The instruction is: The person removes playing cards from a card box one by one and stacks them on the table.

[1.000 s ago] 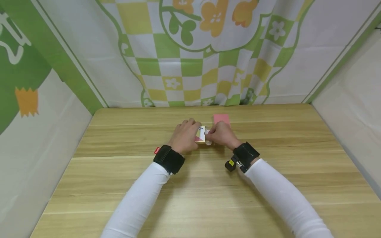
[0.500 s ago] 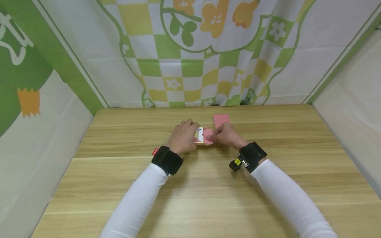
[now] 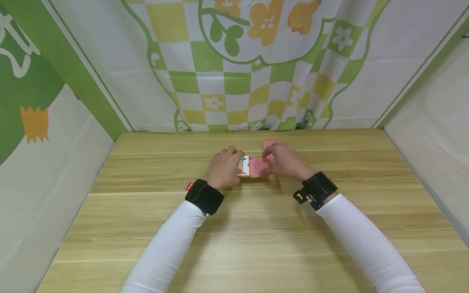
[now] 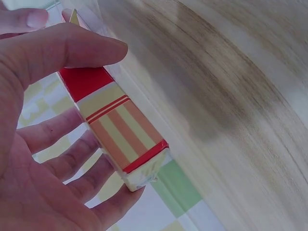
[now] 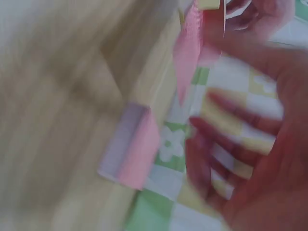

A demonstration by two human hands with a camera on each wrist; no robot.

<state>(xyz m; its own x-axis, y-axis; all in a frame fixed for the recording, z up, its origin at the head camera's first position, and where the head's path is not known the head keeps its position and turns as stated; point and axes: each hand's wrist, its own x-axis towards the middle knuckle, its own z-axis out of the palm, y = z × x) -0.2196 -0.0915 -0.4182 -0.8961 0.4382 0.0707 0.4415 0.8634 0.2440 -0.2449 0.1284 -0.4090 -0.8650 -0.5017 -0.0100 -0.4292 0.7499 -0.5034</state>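
Note:
My left hand [image 3: 222,167] grips a playing-card box [image 3: 246,167], thumb on one narrow side and fingers on the other. The side of the box is red and cream striped in the left wrist view [image 4: 126,127]. A letter A shows on its white face. Pink-patterned playing cards [image 3: 258,167] stick out of its right end. My right hand [image 3: 288,163] is at the outer end of these cards, blurred, thumb and fingers spread apart. In the right wrist view its fingers [image 5: 226,139] stand clear of the protruding cards [image 5: 188,55].
Just behind my right hand a pink-topped block [image 3: 272,143], like a stack of cards, lies on the wooden table [image 3: 234,244]. The right wrist view shows its pale side. A green and white checked curtain [image 3: 234,83] hangs at the table's back edge.
The pink cards have come further out of the box towards the right. My right hand has moved right and its pinch has spread. My left hand has shifted slightly left with the box.

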